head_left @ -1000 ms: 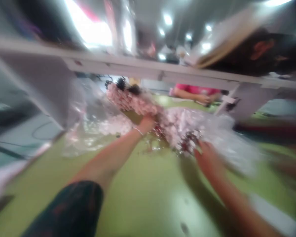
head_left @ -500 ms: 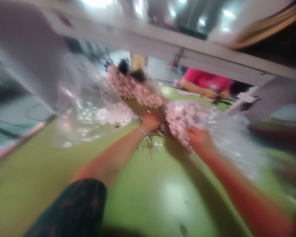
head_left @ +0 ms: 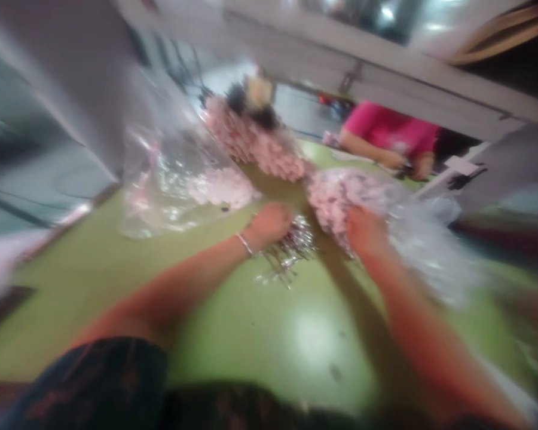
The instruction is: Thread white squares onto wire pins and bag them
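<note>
My left hand (head_left: 271, 224) is curled over the table, at the edge of a loose heap of thin, shiny brown-and-silver stems (head_left: 298, 239). What its fingers pinch is hidden. My right hand (head_left: 365, 230) reaches into a pile of pale pink petal-like pieces (head_left: 329, 206), fingertips closed against them; blur hides any single piece between them. That pile spills from a clear plastic bag (head_left: 430, 251) on the right. Beyond my left hand lies a long row of pink flower-like bunches (head_left: 257, 140) with dark ends.
Left of centre, another clear bag (head_left: 161, 191) holds pale pink pieces (head_left: 224, 188). All this rests on a green table (head_left: 233, 334). A grey frame bar (head_left: 296, 54) crosses above. Across the table, a person in a pink top (head_left: 390, 128) handles something dark.
My left hand has drawn slightly back toward me, and more of the shiny stems shows beside it. My right hand stays at the pink pile. The camera view has shifted.
</note>
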`<state>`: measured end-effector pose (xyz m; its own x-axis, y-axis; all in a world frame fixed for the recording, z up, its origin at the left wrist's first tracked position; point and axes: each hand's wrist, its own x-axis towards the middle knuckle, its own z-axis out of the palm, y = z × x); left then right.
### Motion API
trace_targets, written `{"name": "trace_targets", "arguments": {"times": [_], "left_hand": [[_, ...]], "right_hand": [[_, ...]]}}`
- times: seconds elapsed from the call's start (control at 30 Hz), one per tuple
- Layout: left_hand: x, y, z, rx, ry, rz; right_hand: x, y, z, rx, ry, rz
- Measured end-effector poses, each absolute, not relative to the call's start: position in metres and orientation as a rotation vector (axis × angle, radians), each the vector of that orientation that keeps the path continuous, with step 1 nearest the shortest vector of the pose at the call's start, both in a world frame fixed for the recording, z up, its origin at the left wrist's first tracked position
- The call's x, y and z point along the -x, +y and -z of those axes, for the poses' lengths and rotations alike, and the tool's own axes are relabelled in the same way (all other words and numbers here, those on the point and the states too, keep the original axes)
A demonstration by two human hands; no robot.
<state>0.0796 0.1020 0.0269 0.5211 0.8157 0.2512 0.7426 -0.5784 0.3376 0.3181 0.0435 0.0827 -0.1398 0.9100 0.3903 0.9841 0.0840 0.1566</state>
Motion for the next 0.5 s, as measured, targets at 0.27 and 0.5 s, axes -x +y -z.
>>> {"name": "trace_targets", "arguments": {"times": [0.27,0.5], "left_hand": [[-0.011,0.029,-0.039,-2.394,1.175,-0.824],[0.041,0.016,-0.007,-2.388,1.520,-0.733]], "right_hand": [[-0.281,-0.042,-0.063,1.577,-2.303,0.509],[-0.212,-0.051,-0.037,1.398,-2.564,0.019]]}}
